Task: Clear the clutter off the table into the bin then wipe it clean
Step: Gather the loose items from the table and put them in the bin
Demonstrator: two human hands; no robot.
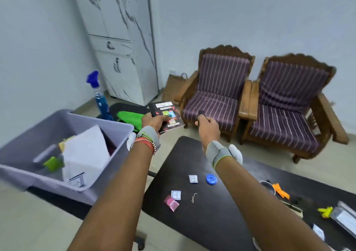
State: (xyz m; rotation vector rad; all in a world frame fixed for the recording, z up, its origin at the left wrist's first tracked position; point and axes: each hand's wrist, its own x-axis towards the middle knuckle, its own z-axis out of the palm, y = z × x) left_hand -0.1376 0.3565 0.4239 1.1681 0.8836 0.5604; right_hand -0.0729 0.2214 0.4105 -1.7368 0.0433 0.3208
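Bin (38,177) at frame left, paper (86,154) in it; table (212,221) lower right, a cap (211,179) on it; armchairs (217,88) behind, upper right.

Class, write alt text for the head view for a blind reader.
A person's left hand holds a black book and the right hand grips a small dark object. Below, a black table bears a blue lid and paper scraps; a grey bin holding papers stands at left.
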